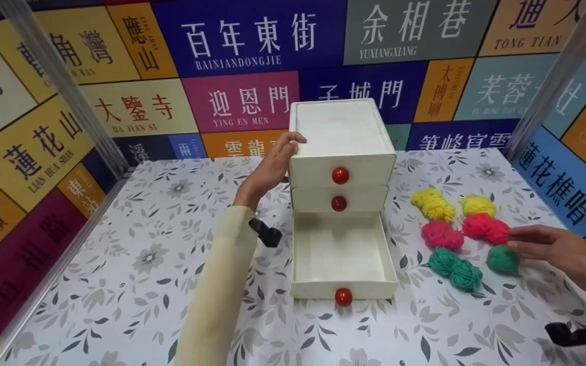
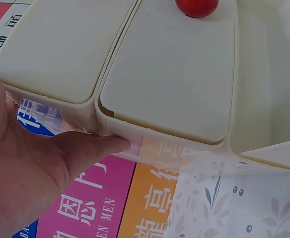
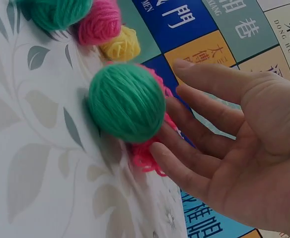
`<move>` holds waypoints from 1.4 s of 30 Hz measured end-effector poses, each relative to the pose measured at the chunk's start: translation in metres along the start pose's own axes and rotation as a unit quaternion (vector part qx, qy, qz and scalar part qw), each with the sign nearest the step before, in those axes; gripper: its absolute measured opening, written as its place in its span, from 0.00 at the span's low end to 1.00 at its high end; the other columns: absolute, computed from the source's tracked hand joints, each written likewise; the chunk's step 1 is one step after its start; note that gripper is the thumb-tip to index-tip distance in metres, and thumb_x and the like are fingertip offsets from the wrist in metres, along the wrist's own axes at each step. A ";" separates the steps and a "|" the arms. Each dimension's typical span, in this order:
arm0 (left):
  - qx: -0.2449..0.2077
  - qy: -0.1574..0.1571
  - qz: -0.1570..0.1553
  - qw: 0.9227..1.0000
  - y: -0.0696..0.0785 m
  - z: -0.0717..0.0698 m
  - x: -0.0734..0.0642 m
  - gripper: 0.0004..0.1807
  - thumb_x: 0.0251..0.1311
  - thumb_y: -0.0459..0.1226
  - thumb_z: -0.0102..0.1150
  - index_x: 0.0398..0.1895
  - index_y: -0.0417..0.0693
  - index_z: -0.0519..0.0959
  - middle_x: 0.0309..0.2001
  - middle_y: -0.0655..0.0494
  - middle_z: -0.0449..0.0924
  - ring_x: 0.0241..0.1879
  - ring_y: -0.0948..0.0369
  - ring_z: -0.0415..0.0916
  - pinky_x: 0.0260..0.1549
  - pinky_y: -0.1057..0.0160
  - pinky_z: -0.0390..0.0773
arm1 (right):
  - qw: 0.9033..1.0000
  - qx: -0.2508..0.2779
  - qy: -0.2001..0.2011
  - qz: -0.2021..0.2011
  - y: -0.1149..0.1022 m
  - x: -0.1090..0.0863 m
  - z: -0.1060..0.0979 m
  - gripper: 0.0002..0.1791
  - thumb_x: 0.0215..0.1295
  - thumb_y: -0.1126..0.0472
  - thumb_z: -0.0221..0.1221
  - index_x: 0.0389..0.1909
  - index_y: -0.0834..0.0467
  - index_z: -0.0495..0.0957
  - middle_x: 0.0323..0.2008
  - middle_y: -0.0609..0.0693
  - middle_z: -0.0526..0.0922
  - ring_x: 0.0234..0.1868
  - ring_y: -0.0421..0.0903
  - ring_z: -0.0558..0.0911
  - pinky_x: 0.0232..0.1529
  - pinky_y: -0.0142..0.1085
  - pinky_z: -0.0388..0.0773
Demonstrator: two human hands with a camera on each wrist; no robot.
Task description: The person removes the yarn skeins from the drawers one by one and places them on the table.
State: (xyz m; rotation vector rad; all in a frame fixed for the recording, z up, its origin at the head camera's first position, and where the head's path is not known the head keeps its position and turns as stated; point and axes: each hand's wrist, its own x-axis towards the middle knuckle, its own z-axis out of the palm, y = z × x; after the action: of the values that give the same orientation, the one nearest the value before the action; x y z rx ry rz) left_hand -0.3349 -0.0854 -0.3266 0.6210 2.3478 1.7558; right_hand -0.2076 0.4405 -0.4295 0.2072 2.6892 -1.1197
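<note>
A white drawer cabinet (image 1: 341, 127) with red round knobs stands in the middle of the head view. Its bottom drawer (image 1: 344, 244) is pulled out, with bare inside showing; the two drawers above are closed. My left hand (image 1: 275, 162) holds the cabinet's left side, fingers bent over the top edge and thumb (image 2: 98, 146) along the side wall. On the right, my right hand (image 1: 557, 251) reaches in beside a green yarn ball (image 3: 127, 101), fingers spread and slightly bent. Its fingertips are right at the ball and the red-pink yarn bundle (image 1: 485, 227) behind it.
Left of that ball lie a green yarn bundle (image 1: 456, 269), a pink one (image 1: 442, 235) and yellow ones, the nearer-left (image 1: 433, 204) and the right (image 1: 477, 205). A leaf-patterned cloth (image 1: 145, 254) covers the table. Colourful sign-covered walls (image 1: 252, 40) stand behind and at the sides.
</note>
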 end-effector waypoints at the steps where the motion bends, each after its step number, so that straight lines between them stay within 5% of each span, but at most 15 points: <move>1: -0.001 -0.001 0.000 1.000 0.000 0.000 0.000 0.15 0.79 0.47 0.29 0.61 0.59 0.61 0.56 0.44 0.71 0.46 0.51 0.77 0.43 0.53 0.81 | 1.000 0.005 0.009 0.001 -0.002 0.000 0.000 0.44 0.66 0.36 0.59 0.69 0.64 0.65 0.50 0.44 0.82 0.50 0.44 0.77 0.52 0.49 0.72; 4: -0.005 -0.003 -0.001 1.000 -0.001 0.001 0.001 0.15 0.79 0.46 0.28 0.61 0.59 0.61 0.54 0.44 0.72 0.45 0.51 0.77 0.42 0.55 0.81 | 0.999 0.011 0.037 -0.006 -0.012 -0.002 0.001 0.38 0.68 0.38 0.58 0.67 0.62 0.69 0.36 0.21 0.73 0.39 0.30 0.75 0.48 0.40 0.71; 9: -0.007 -0.003 -0.007 1.000 0.000 0.000 0.000 0.15 0.79 0.45 0.28 0.61 0.59 0.61 0.57 0.44 0.71 0.46 0.51 0.77 0.43 0.53 0.81 | 0.997 0.023 0.066 -0.013 -0.032 -0.006 0.006 0.35 0.70 0.39 0.56 0.65 0.62 0.70 0.34 0.19 0.71 0.43 0.35 0.74 0.51 0.46 0.70; 18: 0.001 0.000 -0.014 1.000 0.000 0.000 -0.001 0.15 0.79 0.46 0.27 0.61 0.60 0.61 0.60 0.44 0.69 0.49 0.50 0.76 0.47 0.51 0.81 | 0.997 0.029 0.060 -0.028 -0.074 -0.021 0.021 0.37 0.70 0.34 0.52 0.65 0.60 0.71 0.38 0.23 0.73 0.55 0.49 0.70 0.56 0.55 0.71; 25: 0.002 0.001 -0.008 1.000 0.000 0.000 0.001 0.16 0.78 0.46 0.27 0.61 0.60 0.61 0.58 0.44 0.70 0.48 0.50 0.77 0.46 0.51 0.81 | 0.996 0.041 0.027 -0.075 -0.100 -0.030 0.033 0.30 0.74 0.41 0.52 0.63 0.60 0.73 0.42 0.28 0.82 0.40 0.27 0.81 0.44 0.27 0.80; 33: 0.010 0.004 -0.011 1.000 0.000 0.000 0.002 0.15 0.78 0.46 0.28 0.61 0.61 0.62 0.60 0.45 0.68 0.50 0.50 0.76 0.47 0.51 0.81 | 0.994 -0.009 0.014 -0.108 -0.133 -0.036 0.049 0.29 0.74 0.39 0.51 0.62 0.57 0.76 0.49 0.48 0.81 0.42 0.42 0.80 0.44 0.34 0.75; 42: 0.009 0.005 -0.017 1.000 -0.001 -0.001 0.003 0.16 0.78 0.47 0.29 0.61 0.61 0.62 0.62 0.45 0.68 0.52 0.50 0.76 0.48 0.49 0.80 | 0.988 0.044 0.001 -0.149 -0.154 -0.047 0.075 0.23 0.75 0.48 0.53 0.58 0.61 0.79 0.50 0.58 0.84 0.41 0.43 0.83 0.40 0.31 0.83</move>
State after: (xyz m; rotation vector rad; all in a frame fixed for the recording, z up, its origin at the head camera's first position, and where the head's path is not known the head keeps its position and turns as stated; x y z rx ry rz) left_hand -0.3379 -0.0848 -0.3266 0.5733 2.3689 1.7296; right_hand -0.1843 0.2772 -0.3635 -0.1879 2.7373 -1.3211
